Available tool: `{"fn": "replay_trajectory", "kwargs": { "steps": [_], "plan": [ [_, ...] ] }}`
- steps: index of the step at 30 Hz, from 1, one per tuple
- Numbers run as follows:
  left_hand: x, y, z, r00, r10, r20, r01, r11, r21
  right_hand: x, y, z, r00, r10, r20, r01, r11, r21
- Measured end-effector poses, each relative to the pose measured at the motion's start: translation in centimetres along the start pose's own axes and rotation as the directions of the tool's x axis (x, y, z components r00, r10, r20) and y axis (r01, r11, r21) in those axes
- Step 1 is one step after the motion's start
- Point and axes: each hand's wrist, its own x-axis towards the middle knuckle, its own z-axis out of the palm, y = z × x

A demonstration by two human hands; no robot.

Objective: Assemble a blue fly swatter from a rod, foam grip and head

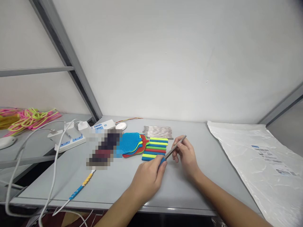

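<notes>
My left hand (150, 175) is closed around a blue tube (163, 160), mostly hidden by the fingers. A metal rod (174, 150) slants up and to the right from the tube's end; whether it sits inside the tube I cannot tell. My right hand (186, 154) grips this rod near its upper end, between thumb and fingers. Just beyond the hands lie several coloured tubes (155, 147) in a row, yellow, blue, green and red. Behind them is a row of shiny metal rods (157, 131). Left of the tubes, flyswatter heads (131, 143) in blue, red and green are stacked flat.
A large white plastic package (239, 151) covers the table's right side. At left are a power strip (71, 142) with plugs, white cables (55, 164) and a pixelated object (104, 151). A metal frame post (68, 60) and pink-yellow cords (30, 119) stand farther left.
</notes>
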Motion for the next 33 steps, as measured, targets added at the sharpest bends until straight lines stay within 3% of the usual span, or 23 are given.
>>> {"fn": "replay_trajectory", "kwargs": {
  "steps": [4,7,10,12,15,18,23,33],
  "plan": [
    [-0.1,0.1,-0.4,0.998,-0.037,-0.054,0.027,0.983,-0.18,0.3,-0.2,-0.2,1.0,0.016,0.014,-0.017,1.0,0.011],
    [0.0,-0.1,-0.7,0.973,-0.178,-0.147,0.08,0.857,-0.509,0.4,-0.1,-0.2,0.999,0.035,0.014,-0.036,0.999,0.018],
    [0.5,-0.5,-1.3,0.925,-0.311,-0.217,-0.006,0.561,-0.828,0.4,0.0,-0.1,0.998,0.066,0.014,-0.067,0.997,0.049],
    [1.1,-0.9,-1.9,0.913,-0.358,-0.193,-0.069,0.331,-0.941,0.3,0.1,0.1,0.995,0.095,0.025,-0.097,0.993,0.072],
    [1.6,-1.6,-2.8,0.915,-0.393,-0.091,-0.09,0.022,-0.996,0.0,0.3,0.4,0.991,0.131,0.02,-0.132,0.986,0.102],
    [1.7,-2.2,-3.3,0.91,-0.412,-0.04,-0.114,-0.156,-0.981,-0.1,0.4,0.6,0.99,0.142,-0.013,-0.14,0.983,0.119],
    [2.0,-2.4,-3.4,0.912,-0.406,-0.055,-0.145,-0.194,-0.97,-0.4,0.3,0.7,0.988,0.154,0.014,-0.155,0.982,0.108],
    [2.5,-2.2,-3.3,0.936,-0.347,-0.057,-0.082,-0.058,-0.995,-0.5,0.4,0.7,0.982,0.143,0.124,-0.157,0.982,0.108]
  ]
}}
